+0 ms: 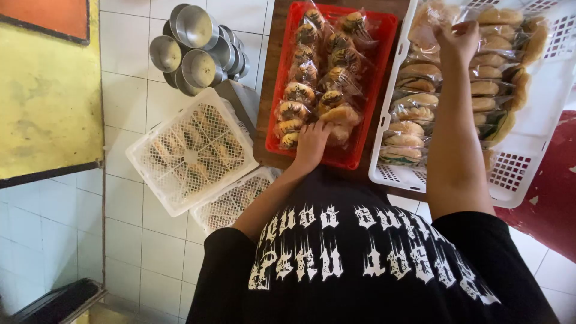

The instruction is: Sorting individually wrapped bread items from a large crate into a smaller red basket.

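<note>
My left hand (312, 143) reaches into the near end of a red crate (379, 72) and closes on a plastic-wrapped bun (341, 114). The crate holds two rows of wrapped chocolate-topped buns (327, 66). My right hand (459, 37) is stretched over a white crate (528, 157) to the right, fingers pinched on the clear wrapper of a packed bun (431, 17) at its far end. Rows of wrapped long buns (414, 99) fill that crate. Both crates rest on a dark wooden table (277, 42).
On the white tiled floor to the left lie two white lattice crates (192, 150) holding wrapped bread. Beyond them stands a cluster of metal cups (198, 45). A yellow surface (48, 90) is at far left, a red one (555, 180) at far right.
</note>
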